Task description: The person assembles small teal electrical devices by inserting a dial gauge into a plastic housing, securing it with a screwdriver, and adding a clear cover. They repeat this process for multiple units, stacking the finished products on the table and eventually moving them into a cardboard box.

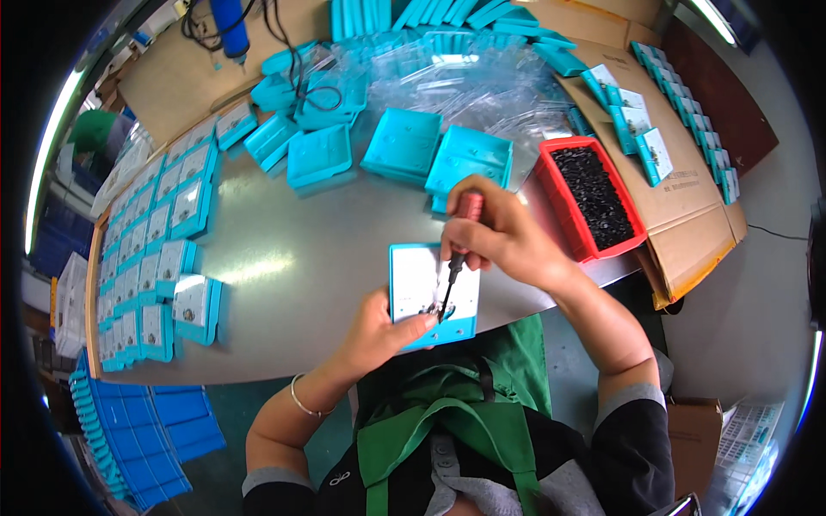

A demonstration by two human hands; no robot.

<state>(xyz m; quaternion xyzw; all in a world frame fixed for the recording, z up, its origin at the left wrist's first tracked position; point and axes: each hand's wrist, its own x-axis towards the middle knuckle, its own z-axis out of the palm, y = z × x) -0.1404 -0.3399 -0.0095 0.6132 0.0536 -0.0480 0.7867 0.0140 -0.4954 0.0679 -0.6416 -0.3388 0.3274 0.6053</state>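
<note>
My left hand (379, 331) grips a flat turquoise case with a white panel (416, 271) at the table's front edge. Its thumb presses near some small metal parts low on the panel. In my right hand (512, 236) is a screwdriver (470, 206) with a red handle and dark shaft, fingers wrapped around the handle. The shaft slants down and the tip reaches the metal parts beside my left thumb. Whether the tip sits in a screw is too small to tell.
A red bin (564, 215) of small black pieces stands at the right, by cardboard (688, 232) bearing similar cases. Turquoise trays (404, 142) and clear plastic pieces (447, 82) lie beyond. White-panelled cases (189, 206) fill the left. A blue tool (230, 30) hangs on a cord.
</note>
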